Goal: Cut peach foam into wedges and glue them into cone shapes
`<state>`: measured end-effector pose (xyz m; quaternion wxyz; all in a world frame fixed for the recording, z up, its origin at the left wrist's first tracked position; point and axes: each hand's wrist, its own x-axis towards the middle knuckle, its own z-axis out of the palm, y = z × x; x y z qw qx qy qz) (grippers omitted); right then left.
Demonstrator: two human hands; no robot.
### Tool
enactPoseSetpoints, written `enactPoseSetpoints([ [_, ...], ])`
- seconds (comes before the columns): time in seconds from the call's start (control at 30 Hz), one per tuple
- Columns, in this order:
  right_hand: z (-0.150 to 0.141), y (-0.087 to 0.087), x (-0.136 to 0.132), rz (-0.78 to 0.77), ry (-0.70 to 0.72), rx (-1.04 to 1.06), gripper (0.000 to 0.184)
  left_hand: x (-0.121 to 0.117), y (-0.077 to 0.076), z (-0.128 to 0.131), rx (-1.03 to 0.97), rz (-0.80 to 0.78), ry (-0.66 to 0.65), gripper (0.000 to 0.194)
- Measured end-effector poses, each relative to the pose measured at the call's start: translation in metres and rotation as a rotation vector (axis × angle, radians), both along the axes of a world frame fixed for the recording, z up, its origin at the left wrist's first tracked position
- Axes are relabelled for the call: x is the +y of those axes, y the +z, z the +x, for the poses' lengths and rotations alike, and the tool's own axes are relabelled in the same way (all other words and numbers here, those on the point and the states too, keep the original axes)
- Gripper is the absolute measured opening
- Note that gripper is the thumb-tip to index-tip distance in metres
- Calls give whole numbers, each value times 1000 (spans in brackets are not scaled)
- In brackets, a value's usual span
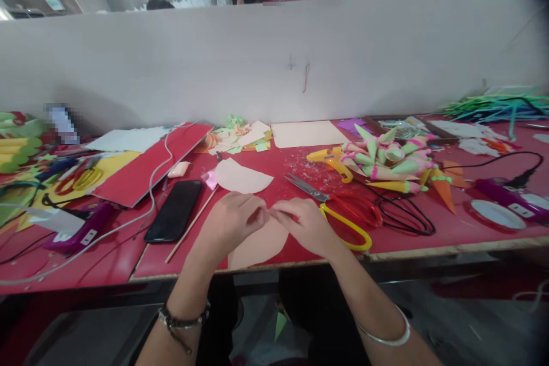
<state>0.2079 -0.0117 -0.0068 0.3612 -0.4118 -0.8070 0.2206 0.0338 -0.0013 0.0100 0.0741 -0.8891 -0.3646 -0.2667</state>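
Head view: both forearms reach in from the lower edge and converge over the red table (278, 163). The left hand (234, 220) and right hand (305, 224) meet fingertip to fingertip, knuckles up, fingers bent, each thumb drawn toward its forefinger; whether anything is pinched between them cannot be told. Directly below lies a pale paper piece (259, 246), partly covered by the hands, near the table's front edge. Just beyond the left hand lies a rounded paper piece (244, 176); to its left, a stick (189, 230) and phone (175, 211). Scissors (326, 197) lie just beside the right hand, with a yellow glue gun (330, 159) farther back.
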Motion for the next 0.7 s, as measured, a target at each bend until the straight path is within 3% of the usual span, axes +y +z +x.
enactPoseSetpoints([
  [0.17, 13, 3, 2, -108, 16, 141, 29, 2, 6, -23, -84, -88, 77, 10],
  [0.33, 25, 0, 6, -137, -95, 249, 24, 8, 9, -42, -331, -74, 232, 8],
  [0.43, 23, 0, 6, -125, -35, 204, 24, 7, 10, -34, -440, -266, 82, 15],
  [0.53, 18, 1, 5, -84, 4, 166, 25, 3, 9, -18, -319, -442, -67, 21],
  [0.7, 10, -1, 8, 135, -63, 30, 13, 1, -1, -3, -115, -306, -3, 27],
])
